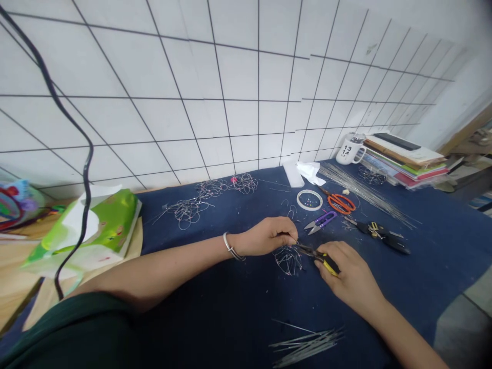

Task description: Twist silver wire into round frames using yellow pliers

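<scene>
Head view: left hand (pixel 271 236) is pinching, thumb and forefinger together, at the top of a small tangle of thin silver wire (pixel 288 261); fingertips are hiding the exact strand. Right hand (pixel 348 274) is clamping around yellow-and-black-handled pliers (pixel 329 264), palm covering part of the grips. Plier jaws are pointing at the left fingertips; can't tell if they're biting wire, too dark and small there. Tangle is sitting on the dark blue cloth (pixel 230 312) covering the counter, just below the left fingertips, its upper edge partly blocked by that hand.

Beyond the hands, purple-handled snips (pixel 326 219), orange-handled scissors (pixel 341 203) and a round white-rimmed dish (pixel 299 201) are lying close together; the specks inside are too tiny to identify. Short straight silver wires (pixel 307 346) are lying near the bottom, a few ends running out of frame. Dark green sleeve (pixel 77 333) is getting cut off lower left; right forearm is leaving frame at the bottom edge.
</scene>
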Tool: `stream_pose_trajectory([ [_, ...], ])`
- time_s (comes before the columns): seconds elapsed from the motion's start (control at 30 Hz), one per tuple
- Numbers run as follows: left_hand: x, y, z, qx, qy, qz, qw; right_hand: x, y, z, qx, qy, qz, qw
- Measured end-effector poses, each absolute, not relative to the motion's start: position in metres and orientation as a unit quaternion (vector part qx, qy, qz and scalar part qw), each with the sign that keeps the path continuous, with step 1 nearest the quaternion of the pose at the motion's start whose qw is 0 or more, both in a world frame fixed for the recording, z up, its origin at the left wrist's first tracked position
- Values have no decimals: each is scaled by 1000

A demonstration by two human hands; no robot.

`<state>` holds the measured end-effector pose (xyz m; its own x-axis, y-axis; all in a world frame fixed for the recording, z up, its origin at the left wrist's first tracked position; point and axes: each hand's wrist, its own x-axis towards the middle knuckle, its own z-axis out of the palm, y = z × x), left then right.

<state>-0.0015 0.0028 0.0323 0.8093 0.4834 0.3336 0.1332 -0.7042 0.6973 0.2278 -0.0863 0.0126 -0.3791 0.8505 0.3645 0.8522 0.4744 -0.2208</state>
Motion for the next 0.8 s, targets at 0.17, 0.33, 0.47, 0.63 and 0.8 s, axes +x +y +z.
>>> stream_pose_trajectory([
  [0.17,0,3,32,889,178,259,333,225,-86,12,-502,-839,-15,210],
  [0.33,0,1,33,888,192,263,325,228,-86,12,-528,-821,-23,216],
  [0.47,0,0,34,885,196,263,330,236,-91,15,-557,-783,-43,272],
  [0.63,1,0,32,881,198,271,332,228,-107,20,-534,-813,-33,230],
  [0.8,1,-2,33,882,197,273,331,211,-112,20,-568,-798,-81,184],
])
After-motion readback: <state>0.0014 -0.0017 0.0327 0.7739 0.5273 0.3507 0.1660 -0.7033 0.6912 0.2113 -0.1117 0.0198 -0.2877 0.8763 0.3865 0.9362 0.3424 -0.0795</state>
